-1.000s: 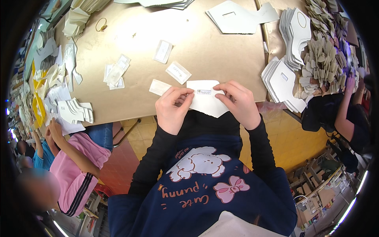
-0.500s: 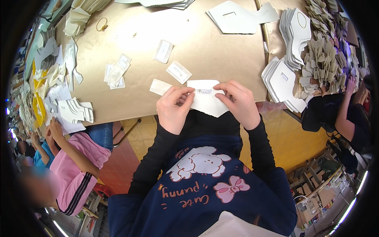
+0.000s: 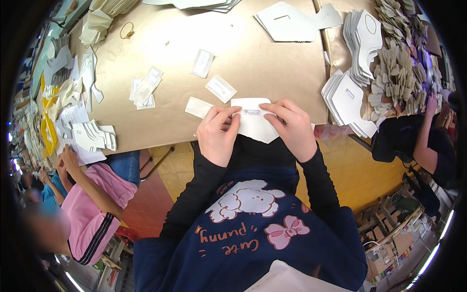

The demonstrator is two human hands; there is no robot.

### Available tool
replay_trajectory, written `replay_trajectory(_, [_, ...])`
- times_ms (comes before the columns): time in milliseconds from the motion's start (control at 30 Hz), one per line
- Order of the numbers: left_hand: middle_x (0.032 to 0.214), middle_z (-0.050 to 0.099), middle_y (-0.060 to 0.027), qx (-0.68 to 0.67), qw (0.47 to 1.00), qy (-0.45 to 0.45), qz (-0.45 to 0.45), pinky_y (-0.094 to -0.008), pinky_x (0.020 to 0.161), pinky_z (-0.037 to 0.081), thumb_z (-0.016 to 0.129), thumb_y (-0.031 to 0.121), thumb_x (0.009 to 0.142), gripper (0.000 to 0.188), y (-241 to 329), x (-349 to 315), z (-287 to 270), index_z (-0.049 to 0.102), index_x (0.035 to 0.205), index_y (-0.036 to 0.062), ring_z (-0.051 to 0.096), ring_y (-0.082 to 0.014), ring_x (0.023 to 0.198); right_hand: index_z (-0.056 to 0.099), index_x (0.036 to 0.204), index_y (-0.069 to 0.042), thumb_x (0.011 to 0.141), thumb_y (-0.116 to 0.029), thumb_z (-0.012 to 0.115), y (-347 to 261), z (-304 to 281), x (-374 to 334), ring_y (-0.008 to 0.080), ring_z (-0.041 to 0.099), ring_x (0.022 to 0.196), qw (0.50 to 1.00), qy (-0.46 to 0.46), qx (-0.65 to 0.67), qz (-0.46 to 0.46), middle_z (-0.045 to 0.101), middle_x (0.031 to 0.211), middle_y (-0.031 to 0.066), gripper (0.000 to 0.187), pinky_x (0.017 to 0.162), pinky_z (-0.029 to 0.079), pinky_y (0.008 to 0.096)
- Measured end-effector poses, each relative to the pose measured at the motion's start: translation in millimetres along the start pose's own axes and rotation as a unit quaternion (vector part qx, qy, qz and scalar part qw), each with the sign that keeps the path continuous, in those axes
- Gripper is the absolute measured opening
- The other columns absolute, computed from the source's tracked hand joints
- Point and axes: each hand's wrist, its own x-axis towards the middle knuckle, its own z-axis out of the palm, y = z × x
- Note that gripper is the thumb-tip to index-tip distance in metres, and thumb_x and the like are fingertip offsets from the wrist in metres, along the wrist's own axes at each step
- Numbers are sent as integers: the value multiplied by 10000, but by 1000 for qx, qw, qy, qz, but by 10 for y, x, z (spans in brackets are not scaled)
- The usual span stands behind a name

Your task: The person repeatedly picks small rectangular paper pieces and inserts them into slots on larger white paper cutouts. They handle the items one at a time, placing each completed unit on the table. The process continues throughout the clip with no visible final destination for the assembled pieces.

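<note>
A white flat cut piece [image 3: 258,130], perhaps leather or fabric, lies partly over the near table edge in front of me. A small rectangular printed label [image 3: 251,112] sits near its upper middle. My left hand [image 3: 219,134] is closed, thumb and forefinger pinched at the label's left end. From the other side, my right hand [image 3: 291,127] is closed with its fingertips on the piece at the label's right end. Exactly what lies between the fingertips is partly hidden. Close beyond my left hand are a pale slip [image 3: 198,107] and a small label packet [image 3: 220,89].
More small packets [image 3: 145,89] lie on the brown-covered table [image 3: 170,114]. Stacked white cut pieces [image 3: 348,100] stand at the right, others [image 3: 292,24] at the far side. A co-worker in a pink top [image 3: 97,204] sits at the left beside another stack [image 3: 92,136].
My right fingertips have shifted slightly left over the label's right end. My left hand and the white cut piece stay nearly in place.
</note>
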Motion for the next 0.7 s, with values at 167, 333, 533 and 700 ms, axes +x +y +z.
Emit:
replay_trajectory(167, [802, 554, -50, 60, 997, 10, 43, -274, 592, 459, 726, 20, 855, 170, -13, 0, 12, 755, 1022, 36, 534, -130, 605, 754, 1122, -116, 828, -69, 758, -50, 74, -17, 206, 565, 678, 999, 24, -29, 5, 561, 848, 73, 298, 623, 470, 325])
replay_trajectory(333, [839, 531, -49, 83, 990, 27, 115, -297, 583, 431, 750, 36, 831, 187, -3, 4, 55, 751, 1016, 65, 479, -157, 614, 762, 1166, -191, 818, -103, 778, -136, 118, -19, 193, 574, 693, 996, 36, -83, 17, 528, 933, 57, 359, 619, 479, 328])
replay_trajectory(533, [873, 539, -64, 57, 997, -30, 37, -330, 656, 451, 732, 30, 836, 221, 45, 30, 85, 712, 1055, 55, 520, -186, 720, 785, 1095, -185, 768, -122, 783, -165, 122, 40, 239, 587, 851, 992, 50, -114, 0, 534, 951, 65, 333, 718, 443, 380])
replay_trajectory(700, [1059, 504, -160, 111, 991, -16, 75, -418, 823, 492, 715, -17, 832, 428, 90, 47, 127, 593, 1239, 35, 592, -339, 968, 751, 1145, -183, 756, -116, 787, -207, 155, 63, 234, 577, 915, 994, 44, -91, 34, 546, 968, 55, 397, 785, 414, 375])
